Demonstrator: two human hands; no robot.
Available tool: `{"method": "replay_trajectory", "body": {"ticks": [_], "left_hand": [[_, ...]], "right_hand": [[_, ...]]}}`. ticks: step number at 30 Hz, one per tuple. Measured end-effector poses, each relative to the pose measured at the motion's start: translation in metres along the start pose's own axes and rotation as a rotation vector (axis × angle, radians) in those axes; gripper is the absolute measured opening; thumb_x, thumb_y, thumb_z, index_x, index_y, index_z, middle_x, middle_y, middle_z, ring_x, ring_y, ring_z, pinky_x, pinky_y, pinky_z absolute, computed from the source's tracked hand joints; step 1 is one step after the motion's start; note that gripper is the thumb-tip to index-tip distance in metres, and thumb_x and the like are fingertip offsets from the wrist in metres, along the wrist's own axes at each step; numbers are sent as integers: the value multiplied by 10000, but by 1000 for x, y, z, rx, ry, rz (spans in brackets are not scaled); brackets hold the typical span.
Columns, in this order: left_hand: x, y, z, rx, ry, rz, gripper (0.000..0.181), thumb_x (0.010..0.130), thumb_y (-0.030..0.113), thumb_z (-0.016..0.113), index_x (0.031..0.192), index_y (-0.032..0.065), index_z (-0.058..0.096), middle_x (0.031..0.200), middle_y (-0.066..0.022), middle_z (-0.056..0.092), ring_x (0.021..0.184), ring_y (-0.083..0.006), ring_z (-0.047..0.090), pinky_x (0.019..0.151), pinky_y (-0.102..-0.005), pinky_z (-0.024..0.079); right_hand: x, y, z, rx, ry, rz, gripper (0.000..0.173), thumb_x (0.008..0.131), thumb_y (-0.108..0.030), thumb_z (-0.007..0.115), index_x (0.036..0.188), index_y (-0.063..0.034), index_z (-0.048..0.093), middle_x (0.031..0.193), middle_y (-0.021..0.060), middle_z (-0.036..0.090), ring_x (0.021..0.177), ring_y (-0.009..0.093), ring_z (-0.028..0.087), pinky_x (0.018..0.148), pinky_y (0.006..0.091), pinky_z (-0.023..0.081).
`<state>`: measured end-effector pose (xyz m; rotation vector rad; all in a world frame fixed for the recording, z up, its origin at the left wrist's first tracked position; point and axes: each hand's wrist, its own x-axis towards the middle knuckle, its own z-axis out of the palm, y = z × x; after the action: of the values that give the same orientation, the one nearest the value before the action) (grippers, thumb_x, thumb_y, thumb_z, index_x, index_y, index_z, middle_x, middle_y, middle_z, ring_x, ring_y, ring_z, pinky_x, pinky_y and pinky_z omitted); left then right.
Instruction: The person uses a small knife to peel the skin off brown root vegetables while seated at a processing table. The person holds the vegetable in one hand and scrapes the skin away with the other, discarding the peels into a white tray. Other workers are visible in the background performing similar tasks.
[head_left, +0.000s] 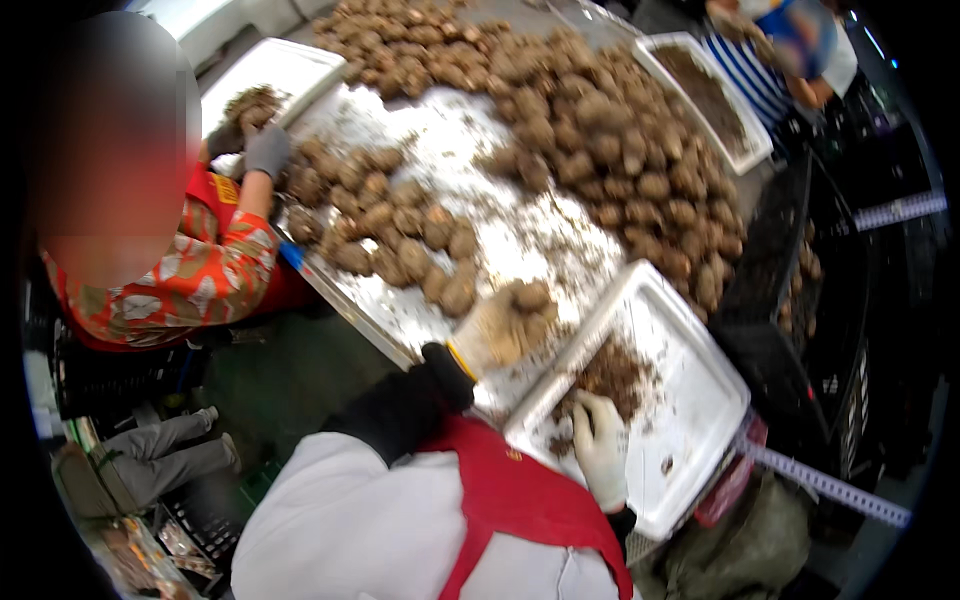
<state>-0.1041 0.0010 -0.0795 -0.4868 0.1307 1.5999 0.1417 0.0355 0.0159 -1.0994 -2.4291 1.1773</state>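
My left hand (491, 334), in a pale glove with a yellow cuff edge, is curled around a brown tuber (531, 297) over the metal table; other tubers touch its fingers, and its grip is partly hidden. Lower right, my right hand (602, 446), in a white glove, is bent over the near side of a white plastic tray (694, 427). Its fingertips are at brown scraps (611, 375) in the tray, and whether they pinch anything cannot be told. Beyond my left hand, a loose group of brown tubers (409, 259) lies on the table.
A large tuber heap (600, 127) spans the table's far side. At left, a co-worker's gloved hands (268, 150) are by another white tray (307, 64). A third tray (750, 146), holding dark debris, stands near a person in stripes. Black crates (772, 352) border the right.
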Motion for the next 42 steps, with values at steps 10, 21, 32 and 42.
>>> {"method": "replay_trajectory", "body": {"ticks": [10,21,32,42], "left_hand": [[26,137,72,-104,-63,198,212,1029,110,505,858,-11,530,858,-112,563,712,-208,589,656,-323,614],[38,261,170,692,89,858,619,1050,268,578,1528,-2,292,1450,-282,485,1134,-350,668,906,-372,641],[-19,176,109,1571,341,586,528,1037,399,589,1363,-16,566,1064,-91,698,819,-146,670,720,-279,565],[-57,95,69,2292,541,440,361,1031,350,592,1161,24,676,949,-155,738,750,-219,711,658,-386,573]], "right_hand": [[0,0,0,-158,83,31,169,945,-80,623,1076,-7,700,982,174,689,887,354,673,775,422,527],[-5,2,9,-144,113,78,157,954,-89,619,1069,-3,684,978,172,678,893,357,656,785,431,515],[-4,1,2,-144,94,128,120,932,-106,654,984,1,669,943,174,665,871,366,640,775,435,503],[-7,8,1,-99,69,43,190,957,-43,611,1125,31,661,1017,205,664,929,347,664,823,397,520]]}}
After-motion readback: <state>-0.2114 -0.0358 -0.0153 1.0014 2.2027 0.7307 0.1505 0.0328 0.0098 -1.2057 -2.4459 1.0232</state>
